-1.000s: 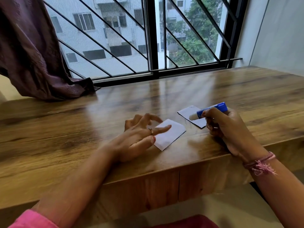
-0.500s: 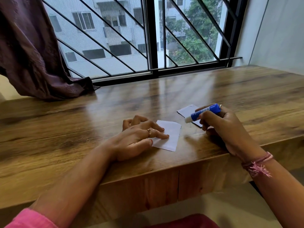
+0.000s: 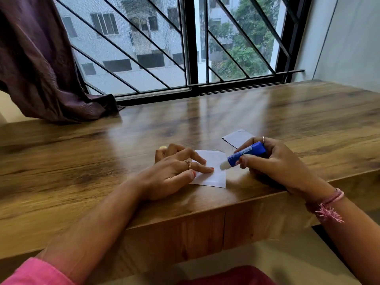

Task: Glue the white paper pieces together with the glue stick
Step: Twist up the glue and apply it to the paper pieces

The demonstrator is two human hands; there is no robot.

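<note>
A: Left hand (image 3: 174, 171) flat, fingers straight, pressing the near paper piece (image 3: 213, 173) at frame centre. Right hand (image 3: 275, 161) grips the glue stick (image 3: 244, 154), its white tip at that sheet's right edge.

B: Progress?

A: Gluing looks barely begun. Second paper piece (image 3: 236, 137) lies apart, behind the right hand; joining remains.

B: Surroundings?

A: Wooden bench (image 3: 102, 161); barred window (image 3: 185, 48) top centre, dark curtain (image 3: 37, 62) upper left.

Wooden table (image 3: 287, 112), purple curtain (image 3: 41, 68) (bunched left), barred window (image 3: 185, 48), perhaps meshed
</note>
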